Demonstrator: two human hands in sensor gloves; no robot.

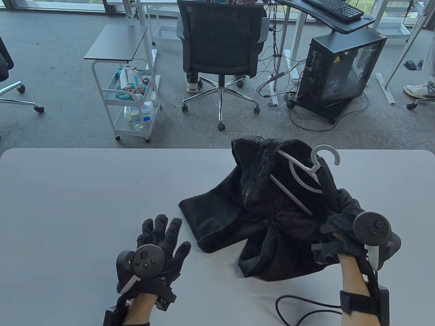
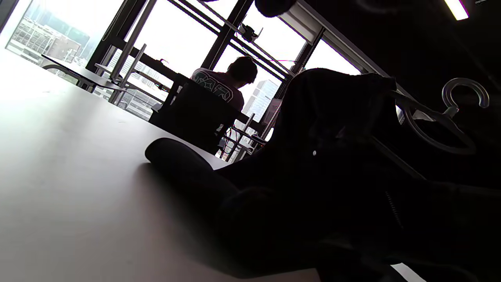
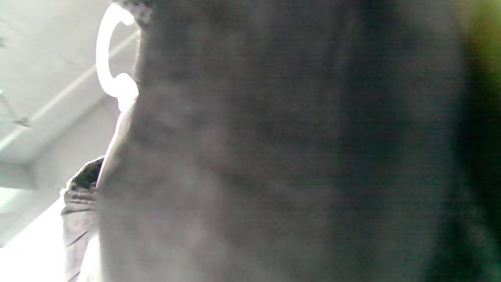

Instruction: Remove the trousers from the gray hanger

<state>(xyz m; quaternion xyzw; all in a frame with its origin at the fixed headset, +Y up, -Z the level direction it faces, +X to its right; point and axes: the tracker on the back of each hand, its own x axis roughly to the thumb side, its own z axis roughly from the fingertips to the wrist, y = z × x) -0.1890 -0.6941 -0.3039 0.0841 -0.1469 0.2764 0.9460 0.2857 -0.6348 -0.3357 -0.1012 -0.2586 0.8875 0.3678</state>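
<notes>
Black trousers (image 1: 265,203) lie crumpled on the grey table (image 1: 85,203), right of centre. A gray hanger (image 1: 306,176) lies on top of them, hook (image 1: 328,154) toward the far right; its bar is partly under the cloth. My right hand (image 1: 343,227) is at the heap's right edge, its fingers buried in the black cloth. My left hand (image 1: 161,241) rests flat on the table, fingers spread, just left of a trouser leg and not touching it. The left wrist view shows the dark trousers (image 2: 332,164) and the hook (image 2: 465,92). The right wrist view is filled by cloth (image 3: 293,156), with the hook (image 3: 109,51) at the top left.
A black cable (image 1: 299,307) loops on the table near my right forearm. Beyond the table's far edge stand an office chair (image 1: 221,51), a white trolley (image 1: 132,98) and a computer case (image 1: 340,74).
</notes>
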